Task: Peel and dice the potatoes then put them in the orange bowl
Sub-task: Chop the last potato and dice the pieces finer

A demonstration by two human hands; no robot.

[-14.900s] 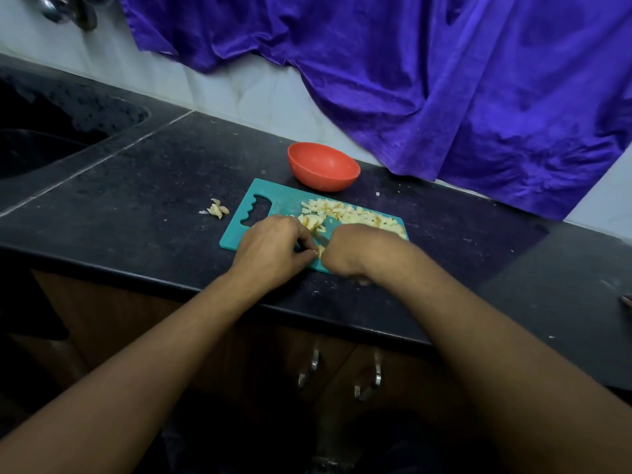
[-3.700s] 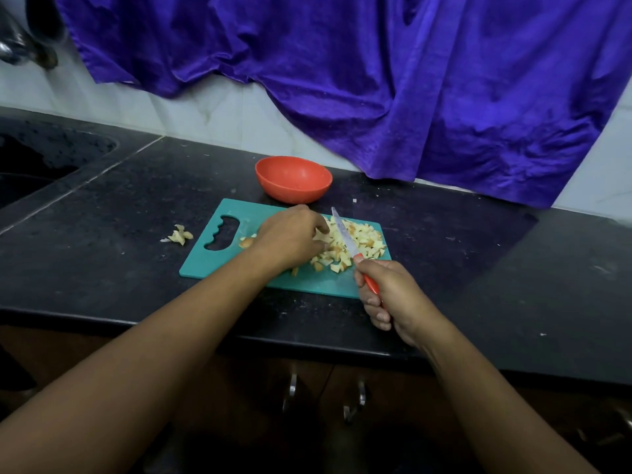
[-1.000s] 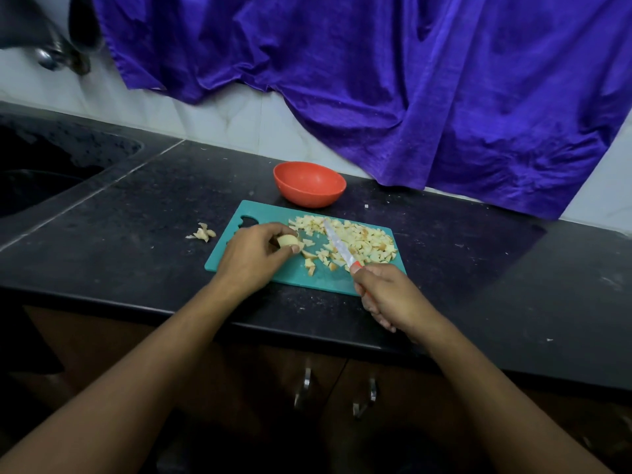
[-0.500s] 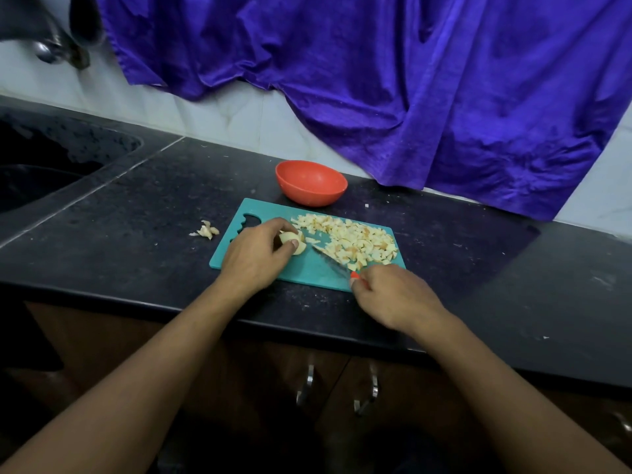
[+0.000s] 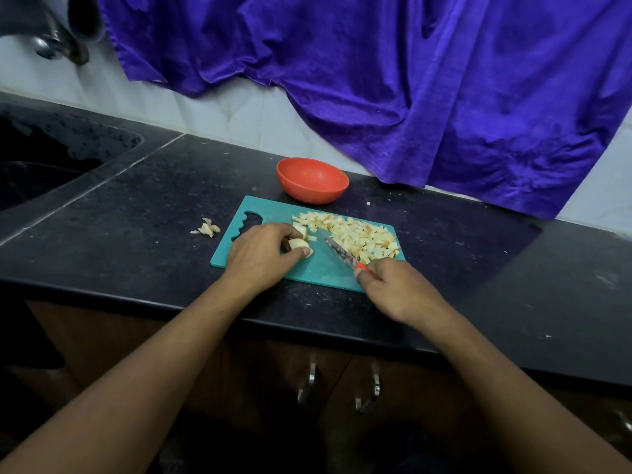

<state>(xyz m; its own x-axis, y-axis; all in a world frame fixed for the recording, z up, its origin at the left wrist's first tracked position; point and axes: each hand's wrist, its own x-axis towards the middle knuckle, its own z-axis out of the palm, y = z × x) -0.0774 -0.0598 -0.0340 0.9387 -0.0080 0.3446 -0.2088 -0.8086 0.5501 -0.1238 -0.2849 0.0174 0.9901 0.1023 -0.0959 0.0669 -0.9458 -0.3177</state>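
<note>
A teal cutting board [image 5: 321,271] lies on the black counter. A heap of diced potato [image 5: 355,234] covers its far right part. My left hand [image 5: 263,256] pinches a pale potato piece [image 5: 299,243] on the board's middle. My right hand [image 5: 396,289] grips a knife [image 5: 342,253] by its orange handle at the board's near right corner; the blade points toward the heap's left edge, to the right of the held piece. The orange bowl [image 5: 313,179] stands empty just behind the board.
A small pile of peel scraps [image 5: 207,229] lies on the counter left of the board. A dark sink [image 5: 41,165] is sunk in at far left under a tap [image 5: 54,46]. A purple cloth [image 5: 410,80] hangs over the wall behind. The counter edge [image 5: 307,323] runs below my hands.
Over the last second my right hand lowered the knife from a raised angle until its blade lies low over the board. My left hand keeps hold of the potato piece.
</note>
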